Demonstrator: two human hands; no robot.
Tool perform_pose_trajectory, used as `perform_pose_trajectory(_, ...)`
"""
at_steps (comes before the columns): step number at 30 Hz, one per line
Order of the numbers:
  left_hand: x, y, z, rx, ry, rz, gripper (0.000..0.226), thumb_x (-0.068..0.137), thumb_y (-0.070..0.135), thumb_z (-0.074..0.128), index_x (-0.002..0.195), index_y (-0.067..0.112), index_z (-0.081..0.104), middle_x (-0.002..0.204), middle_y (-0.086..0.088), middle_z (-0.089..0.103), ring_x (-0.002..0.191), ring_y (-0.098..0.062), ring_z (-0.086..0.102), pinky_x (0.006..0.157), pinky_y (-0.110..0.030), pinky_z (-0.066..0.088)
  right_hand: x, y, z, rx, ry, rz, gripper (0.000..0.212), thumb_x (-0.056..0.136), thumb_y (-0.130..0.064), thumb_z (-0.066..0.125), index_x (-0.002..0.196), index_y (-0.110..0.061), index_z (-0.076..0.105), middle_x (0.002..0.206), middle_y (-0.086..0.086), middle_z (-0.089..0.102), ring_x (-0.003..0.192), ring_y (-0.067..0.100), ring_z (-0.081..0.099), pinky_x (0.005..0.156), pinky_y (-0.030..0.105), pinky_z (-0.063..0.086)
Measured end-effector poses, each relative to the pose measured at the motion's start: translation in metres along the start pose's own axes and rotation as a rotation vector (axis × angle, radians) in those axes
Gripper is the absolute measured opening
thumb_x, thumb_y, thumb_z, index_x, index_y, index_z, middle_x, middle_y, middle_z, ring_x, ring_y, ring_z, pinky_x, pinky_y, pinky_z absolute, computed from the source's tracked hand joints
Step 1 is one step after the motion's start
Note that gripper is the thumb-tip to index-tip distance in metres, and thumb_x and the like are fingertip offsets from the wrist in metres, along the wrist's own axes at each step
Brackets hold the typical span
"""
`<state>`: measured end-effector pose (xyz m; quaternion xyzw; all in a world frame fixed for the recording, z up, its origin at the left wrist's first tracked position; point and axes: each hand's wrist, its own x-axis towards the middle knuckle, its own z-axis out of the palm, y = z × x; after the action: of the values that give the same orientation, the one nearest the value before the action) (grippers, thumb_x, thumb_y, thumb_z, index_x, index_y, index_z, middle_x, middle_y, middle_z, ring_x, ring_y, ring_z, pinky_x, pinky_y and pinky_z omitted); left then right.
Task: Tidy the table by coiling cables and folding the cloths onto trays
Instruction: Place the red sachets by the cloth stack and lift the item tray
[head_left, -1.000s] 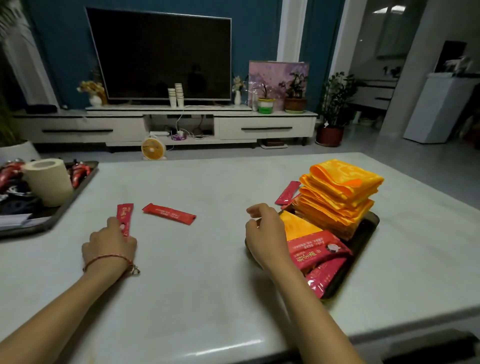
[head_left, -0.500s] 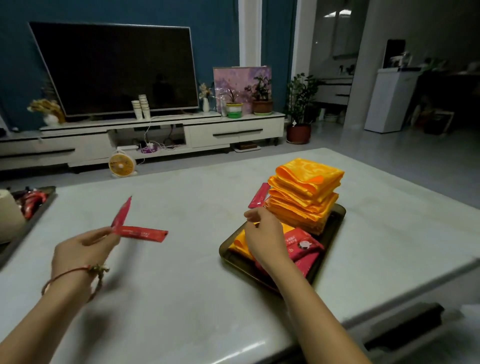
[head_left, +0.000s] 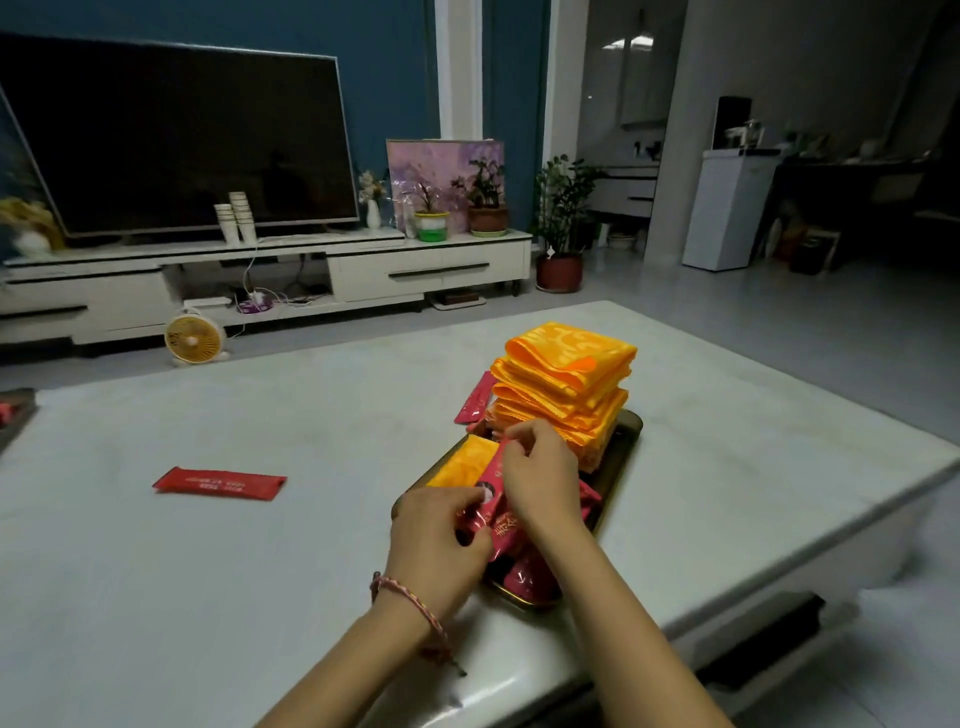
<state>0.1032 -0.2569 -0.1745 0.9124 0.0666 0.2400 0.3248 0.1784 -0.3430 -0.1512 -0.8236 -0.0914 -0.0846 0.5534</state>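
The person leans over a pale table (head_left: 311, 415), and both hands meet above a dark tray (head_left: 626, 434) that stands toward the right part of it. On the far half of this tray there is a stack of orange cloths (head_left: 566, 384), folded and laid quite evenly, 1 on the other. Just in front of the stack, 1 single orange cloth (head_left: 460, 462) lies flat on the tray, and its near edge is hidden behind the hands.

The right hand (head_left: 540, 483) has its fingers curled. Thumb and forefinger are pressed together at the upper end of a red packet (head_left: 496, 501), which stands tilted over the tray. The left hand (head_left: 439, 540), with a thin braided bracelet (head_left: 410, 603) on the wrist, has its fingers curled in around the lower part of the same packet. I cannot tell if it holds something more inside the fist. More red packets (head_left: 530, 577) lie on the near end of the tray, partly under the hands.

A flat red sachet (head_left: 221, 483) lies alone on the table, well to the left of the tray. Another thin red sachet (head_left: 475, 397) lies just beside the far left corner of the tray, touching the bottom of the stack or very near to it. At the far left edge of the table, the corner of a second tray (head_left: 15, 415) is visible.
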Motion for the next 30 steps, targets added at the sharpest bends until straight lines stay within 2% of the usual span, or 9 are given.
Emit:
perform_pose_trajectory(2,-0.001,-0.009,0.01,0.191,-0.091,0.004,0.036,0.087,0.041,0.056,0.122,0.032,0.061,0.14,0.002,0.049,0.132,-0.019,0.036,0.11,-0.032,0.026,0.001,0.006,-0.004,-0.1,-0.042,-0.011,0.019,0.09,-0.01,0.044,0.101,-0.015,0.058,0.111,0.008,0.06,0.103,0.025,0.055,0.086,0.038,0.047)
perform_pose_trajectory(3,-0.001,-0.014,0.013,0.221,-0.091,-0.018,0.038,0.09,0.044,0.052,0.126,0.035,0.056,0.149,0.003,0.036,0.139,-0.019,0.022,0.113,-0.032,0.016,0.001,0.009,-0.005,-0.163,-0.067,-0.024,0.022,0.091,-0.012,0.044,0.106,-0.014,0.06,0.115,0.008,0.058,0.107,0.025,0.054,0.089,0.039,0.047)
perform_pose_trajectory(5,0.0,-0.021,0.014,0.191,-0.026,-0.032,0.038,0.092,0.044,0.047,0.128,0.034,0.055,0.154,0.002,0.026,0.143,-0.019,0.011,0.113,-0.031,0.008,0.0,0.014,-0.006,-0.306,-0.125,-0.071,0.028,0.092,-0.016,0.044,0.116,-0.015,0.059,0.122,0.01,0.054,0.114,0.025,0.048,0.096,0.039,0.042)
perform_pose_trajectory(8,0.005,-0.023,0.011,0.133,0.049,-0.158,0.043,0.095,0.043,0.043,0.134,0.028,0.049,0.155,-0.003,0.022,0.144,-0.021,0.01,0.114,-0.035,0.008,-0.004,0.022,-0.006,-0.481,-0.19,-0.141,0.034,0.094,-0.021,0.043,0.126,-0.016,0.054,0.128,0.009,0.047,0.119,0.024,0.039,0.102,0.036,0.035)
perform_pose_trajectory(11,0.013,-0.027,0.01,0.058,-0.003,-0.343,0.055,0.097,0.041,0.039,0.146,0.019,0.028,0.156,-0.008,0.018,0.144,-0.025,0.011,0.116,-0.038,0.012,-0.006,0.026,-0.006,-0.543,-0.207,-0.185,0.034,0.096,-0.024,0.041,0.127,-0.015,0.052,0.128,0.008,0.046,0.117,0.023,0.038,0.102,0.035,0.033)
perform_pose_trajectory(13,0.015,-0.027,0.012,-0.032,-0.041,-0.398,0.057,0.098,0.039,0.038,0.146,0.01,0.026,0.154,-0.012,0.024,0.142,-0.026,0.02,0.116,-0.039,0.018,-0.006,0.028,-0.005,-0.542,-0.195,-0.2,0.034,0.096,-0.025,0.041,0.126,-0.014,0.053,0.128,0.008,0.046,0.116,0.022,0.038,0.102,0.035,0.033)
perform_pose_trajectory(22,0.014,-0.019,0.02,-0.082,0.021,-0.449,0.059,0.096,0.036,0.042,0.144,0.005,0.026,0.149,-0.016,0.028,0.141,-0.032,0.016,0.115,-0.045,0.012,0.002,0.04,-0.009,-0.678,-0.2,-0.341,0.034,0.1,-0.032,0.035,0.123,-0.014,0.052,0.126,0.005,0.048,0.113,0.019,0.041,0.097,0.03,0.033)
perform_pose_trajectory(26,0.017,-0.018,0.024,-0.07,0.023,-0.477,0.059,0.095,0.038,0.043,0.142,0.005,0.029,0.148,-0.016,0.031,0.14,-0.031,0.019,0.115,-0.044,0.012,0.012,0.041,-0.015,-0.659,-0.217,-0.317,0.035,0.1,-0.031,0.033,0.125,-0.015,0.053,0.127,0.005,0.049,0.114,0.019,0.041,0.097,0.031,0.034)
perform_pose_trajectory(30,0.01,0.005,0.048,-0.122,-0.019,-0.429,0.06,0.093,0.042,0.045,0.142,0.011,0.029,0.147,-0.014,0.029,0.14,-0.029,0.016,0.115,-0.041,0.013,0.021,0.041,-0.02,-0.692,-0.227,-0.28,0.034,0.1,-0.027,0.032,0.122,-0.015,0.054,0.124,0.006,0.05,0.113,0.022,0.043,0.095,0.034,0.035)
